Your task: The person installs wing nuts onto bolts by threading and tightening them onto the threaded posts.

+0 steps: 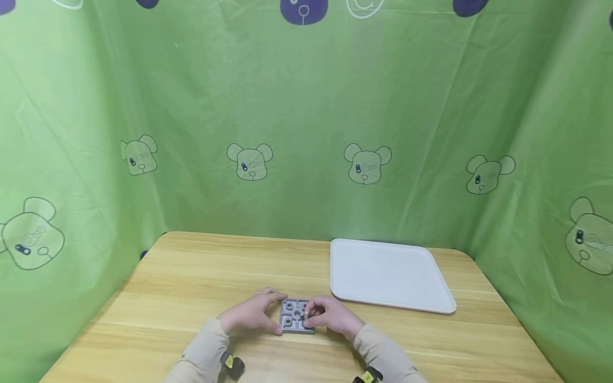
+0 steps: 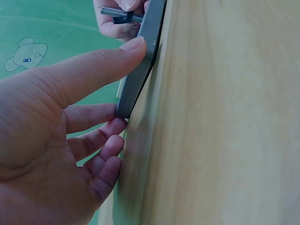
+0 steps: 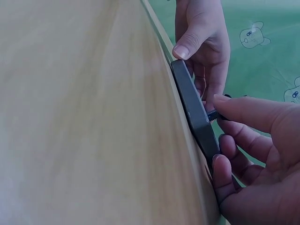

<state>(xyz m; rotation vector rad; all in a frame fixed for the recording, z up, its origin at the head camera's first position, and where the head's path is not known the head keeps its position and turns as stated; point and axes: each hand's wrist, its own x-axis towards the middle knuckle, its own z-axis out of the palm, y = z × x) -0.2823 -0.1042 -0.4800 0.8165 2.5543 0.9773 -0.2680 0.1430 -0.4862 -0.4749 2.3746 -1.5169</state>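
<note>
A square grey plate with raised round bosses lies on the table in front of the person. The left hand holds it by its left side, thumb at the near corner and index finger at the far one. In the left wrist view that thumb lies along the plate's dark edge. A threaded bolt stands out of the plate's upper face, with a small black nut around it. The right hand pinches the nut between thumb and fingers, which partly hide it; its other fingers touch the plate's right side.
A white rectangular tray lies farther back to the right on the wooden table. Green printed curtains enclose the table at the back and on both sides.
</note>
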